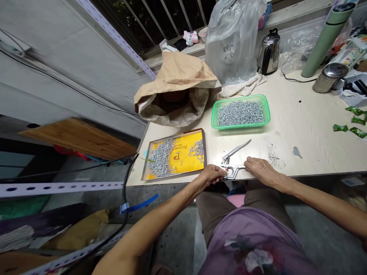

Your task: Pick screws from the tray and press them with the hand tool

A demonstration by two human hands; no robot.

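A metal plier-like press tool [234,159] lies at the table's front edge with its upper handle raised. My left hand [211,175] is pinched at the tool's jaw, fingers closed on something too small to make out. My right hand [259,168] rests on the lower handle with fingers curled over it. Left of my hands sits a yellow-lined tray [183,152] with two heaps of small metal pieces. Behind the tool stands a green plastic basket [241,124] full of the same metal pieces.
A brown paper sack [177,89] and a clear plastic bag [232,38] stand at the back. A kettle [269,51], a green cylinder [325,40], a steel pot [329,78] and green candy wrappers [354,122] lie to the right. A cable [124,191] hangs off the left edge.
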